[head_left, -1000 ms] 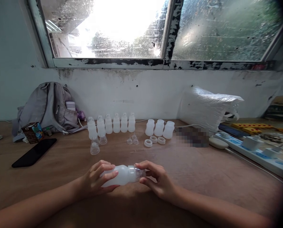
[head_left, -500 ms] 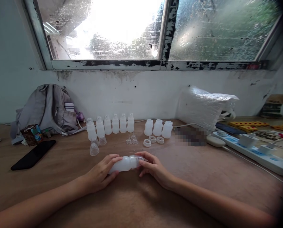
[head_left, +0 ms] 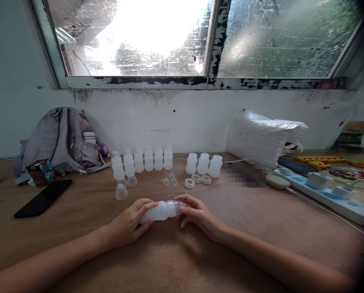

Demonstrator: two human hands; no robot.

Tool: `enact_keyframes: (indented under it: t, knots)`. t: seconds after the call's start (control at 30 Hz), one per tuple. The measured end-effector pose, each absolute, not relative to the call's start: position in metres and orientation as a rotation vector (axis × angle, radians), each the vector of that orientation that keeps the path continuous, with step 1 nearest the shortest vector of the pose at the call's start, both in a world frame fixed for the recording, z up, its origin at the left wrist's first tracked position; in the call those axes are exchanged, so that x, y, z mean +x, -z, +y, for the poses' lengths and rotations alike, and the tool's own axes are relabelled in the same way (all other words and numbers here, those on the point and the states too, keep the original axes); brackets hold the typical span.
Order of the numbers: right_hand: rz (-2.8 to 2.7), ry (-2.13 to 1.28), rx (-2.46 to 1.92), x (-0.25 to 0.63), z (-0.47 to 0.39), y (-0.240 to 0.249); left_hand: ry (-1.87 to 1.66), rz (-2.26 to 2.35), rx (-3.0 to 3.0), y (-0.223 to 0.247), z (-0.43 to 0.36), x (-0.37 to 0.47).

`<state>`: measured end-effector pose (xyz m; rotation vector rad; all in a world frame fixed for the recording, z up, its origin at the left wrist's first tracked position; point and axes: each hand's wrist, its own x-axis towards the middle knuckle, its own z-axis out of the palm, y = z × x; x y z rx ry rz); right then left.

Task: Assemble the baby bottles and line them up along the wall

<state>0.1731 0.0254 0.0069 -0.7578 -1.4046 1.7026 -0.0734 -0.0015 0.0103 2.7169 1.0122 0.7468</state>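
Left hand [head_left: 134, 219]: in the head view, wrapped around the body of a milky-white bottle [head_left: 160, 211], fingers over the top, thumb on the near side.
Right hand [head_left: 202, 215]: set apart from the left, its thumb and fingers closed on the clear cap [head_left: 173, 208] at the bottle's other end; the lower fingers are curled free.
Bottle's place: held on its side between the two hands, low over the brown table [head_left: 255, 228].
Capped bottles [head_left: 148, 159]: six, stood in a row beyond the left hand and the held bottle.
Clear cups [head_left: 121, 192]: grouped in front of that row's left end, beyond the left hand.
Small clear pieces [head_left: 173, 182]: clustered straight beyond the held bottle.
Open bottles [head_left: 203, 165]: three, stood upright beyond the right hand.
White rings [head_left: 189, 186]: three, laid just in front of the open bottles.
Farther left of the hands: a black phone [head_left: 44, 199], a small carton [head_left: 40, 173] and a grey backpack [head_left: 52, 136].
Farther right of the hands: a white plastic bag [head_left: 258, 140] and a power strip [head_left: 328, 197].
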Motion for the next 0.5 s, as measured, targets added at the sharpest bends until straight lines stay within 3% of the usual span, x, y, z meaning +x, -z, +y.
enact_keyframes:
  t: [0.5]
  knots:
    - [-1.309,-1.672,-0.802,0.1705,0.0255,-0.0061,-0.755,1.017,2.706,-0.0102,-0.0012,-0.073]
